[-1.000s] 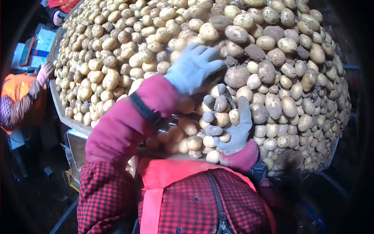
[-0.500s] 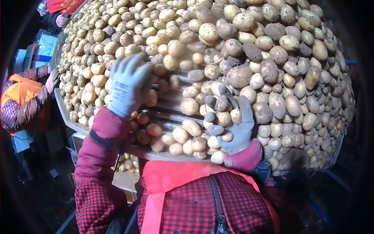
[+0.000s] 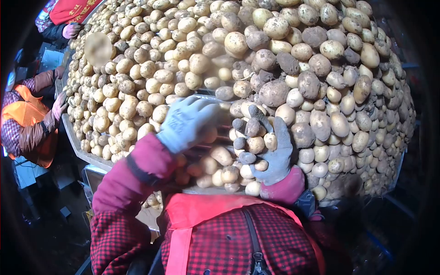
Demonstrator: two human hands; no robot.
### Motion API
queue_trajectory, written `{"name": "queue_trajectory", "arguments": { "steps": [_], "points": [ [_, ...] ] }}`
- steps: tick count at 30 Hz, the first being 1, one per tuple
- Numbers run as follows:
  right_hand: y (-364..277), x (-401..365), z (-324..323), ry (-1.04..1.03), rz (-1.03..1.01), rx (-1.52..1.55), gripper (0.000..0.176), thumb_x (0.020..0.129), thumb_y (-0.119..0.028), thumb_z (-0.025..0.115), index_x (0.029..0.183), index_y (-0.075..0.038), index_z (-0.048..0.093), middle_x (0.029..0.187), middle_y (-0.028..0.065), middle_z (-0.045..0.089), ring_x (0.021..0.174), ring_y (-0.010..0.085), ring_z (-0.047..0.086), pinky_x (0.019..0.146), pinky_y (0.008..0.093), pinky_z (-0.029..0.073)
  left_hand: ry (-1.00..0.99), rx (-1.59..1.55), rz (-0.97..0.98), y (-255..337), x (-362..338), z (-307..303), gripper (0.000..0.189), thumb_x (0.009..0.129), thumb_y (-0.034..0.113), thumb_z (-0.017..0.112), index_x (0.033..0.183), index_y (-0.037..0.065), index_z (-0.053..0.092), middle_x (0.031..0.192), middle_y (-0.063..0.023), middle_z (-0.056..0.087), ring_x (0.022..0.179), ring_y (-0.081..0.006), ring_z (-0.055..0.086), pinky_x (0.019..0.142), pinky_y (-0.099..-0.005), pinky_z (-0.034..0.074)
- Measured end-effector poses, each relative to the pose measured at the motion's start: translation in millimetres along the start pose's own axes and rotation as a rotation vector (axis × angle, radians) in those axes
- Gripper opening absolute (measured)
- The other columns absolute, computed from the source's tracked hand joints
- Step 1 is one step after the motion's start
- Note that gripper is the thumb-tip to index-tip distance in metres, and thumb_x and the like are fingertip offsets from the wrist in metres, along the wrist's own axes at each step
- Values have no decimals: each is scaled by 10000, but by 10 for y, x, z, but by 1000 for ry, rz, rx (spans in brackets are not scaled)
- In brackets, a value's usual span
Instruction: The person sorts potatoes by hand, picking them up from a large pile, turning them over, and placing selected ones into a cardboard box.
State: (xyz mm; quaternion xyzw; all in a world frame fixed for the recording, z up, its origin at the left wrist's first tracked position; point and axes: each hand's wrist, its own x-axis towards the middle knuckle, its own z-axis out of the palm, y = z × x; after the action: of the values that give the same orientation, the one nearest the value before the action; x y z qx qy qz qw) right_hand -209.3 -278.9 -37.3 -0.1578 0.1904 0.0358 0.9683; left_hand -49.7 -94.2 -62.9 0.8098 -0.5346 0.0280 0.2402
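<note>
My left hand [image 3: 189, 123], in a grey glove, is palm down over the slatted gap in the potatoes. Its fingers stretch forward and are slightly blurred, with a potato [image 3: 209, 135] close under the thumb side. To the right, my right hand [image 3: 277, 155] lies palm up in a dirt-darkened grey glove, its thumb upright. Its dark fingertips curl around several small potatoes [image 3: 255, 145] cradled in the palm. Loose potatoes [image 3: 222, 156] lie on the slats between my hands and my body.
A large heap of potatoes [image 3: 316, 87], soil-caked on the right, covers the table. A blurred potato [image 3: 97, 49] appears above the heap at upper left. The table's edge [image 3: 75, 142] shows at left. A person in an orange vest [image 3: 26, 110] and another person's gloved hand [image 3: 71, 30] are beyond.
My left hand has moved right and slightly down, nearer my right hand, over the slats. My right hand still cradles potatoes. The blurred potato at upper left has newly appeared.
</note>
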Motion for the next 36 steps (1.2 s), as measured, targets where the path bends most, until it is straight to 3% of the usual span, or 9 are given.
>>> {"name": "queue_trajectory", "arguments": {
  "steps": [7, 10, 13, 21, 23, 26, 28, 30, 36],
  "points": [
    [-7, -1, -17, 36, 77, 77, 593, 1061, -542, 413, 1470, -114, 450, 1290, 122, 566, 983, 345, 621, 585, 309, 548, -270, 15, -63, -71, -256, -468, 265, 840, 238, 753, 1076, 124, 711, 895, -65, 673, 820, -285, 657, 705, -418, 518],
    [2, -3, -14, 4, 92, 108, 596, 1056, -550, 424, 1487, -139, 449, 1333, 137, 559, 1014, 338, 628, 581, 307, 553, 38, 32, 5, -33, 207, -269, 290, 798, 258, 770, 1049, 125, 709, 935, -84, 644, 873, -295, 661, 717, -428, 525],
    [-30, 29, -11, -24, 125, 87, 551, 1060, -546, 409, 1461, -177, 488, 1311, 145, 588, 943, 332, 639, 539, 304, 530, -184, 37, -4, -210, 635, 218, 349, 723, 277, 786, 997, 104, 654, 1025, -127, 624, 820, -313, 680, 637, -447, 538],
    [-11, -2, -21, 183, 83, 83, 446, 1061, -446, 406, 1404, -199, 550, 1324, 156, 609, 898, 328, 660, 468, 300, 494, -374, 210, -13, -180, 826, 48, 338, 885, 203, 623, 1218, 142, 624, 1151, -104, 596, 947, -278, 674, 700, -438, 508],
    [-158, 53, -137, -321, 319, 234, 452, 1057, -456, 473, 1401, -172, 543, 1451, 98, 560, 1092, 316, 602, 735, 360, 517, -356, 235, -60, -190, 836, 175, 302, 904, 220, 607, 1196, 148, 639, 1136, -107, 599, 957, -282, 675, 701, -443, 499],
    [-94, 84, -33, -214, 330, 181, 481, 1041, -532, 477, 1348, -170, 556, 1336, 73, 578, 1004, 255, 581, 675, 320, 469, -280, 248, -85, -290, 781, 332, 275, 823, 273, 667, 1048, 116, 681, 1112, -125, 629, 871, -296, 694, 651, -453, 511],
    [-30, 109, -3, -154, 321, 137, 479, 1038, -538, 485, 1336, -171, 557, 1326, 76, 577, 996, 251, 575, 668, 317, 469, -88, 216, -119, -173, 685, 247, 237, 800, 315, 673, 931, 123, 722, 1042, -116, 668, 829, -296, 689, 647, -459, 502],
    [26, 112, 11, -113, 311, 102, 477, 1034, -544, 492, 1324, -171, 557, 1315, 79, 577, 989, 248, 570, 660, 314, 468, -393, 289, -231, -10, 778, 35, 189, 950, 249, 571, 1031, 183, 729, 1091, -59, 670, 974, -274, 688, 683, -442, 485],
    [84, 135, 25, -118, 339, 73, 472, 1022, -562, 514, 1287, -173, 559, 1283, 89, 574, 966, 238, 554, 637, 306, 468, -471, 435, -253, -13, 935, 229, 162, 862, 262, 701, 990, 257, 800, 990, 61, 756, 1040, -207, 685, 700, -375, 523]
  ]
}}
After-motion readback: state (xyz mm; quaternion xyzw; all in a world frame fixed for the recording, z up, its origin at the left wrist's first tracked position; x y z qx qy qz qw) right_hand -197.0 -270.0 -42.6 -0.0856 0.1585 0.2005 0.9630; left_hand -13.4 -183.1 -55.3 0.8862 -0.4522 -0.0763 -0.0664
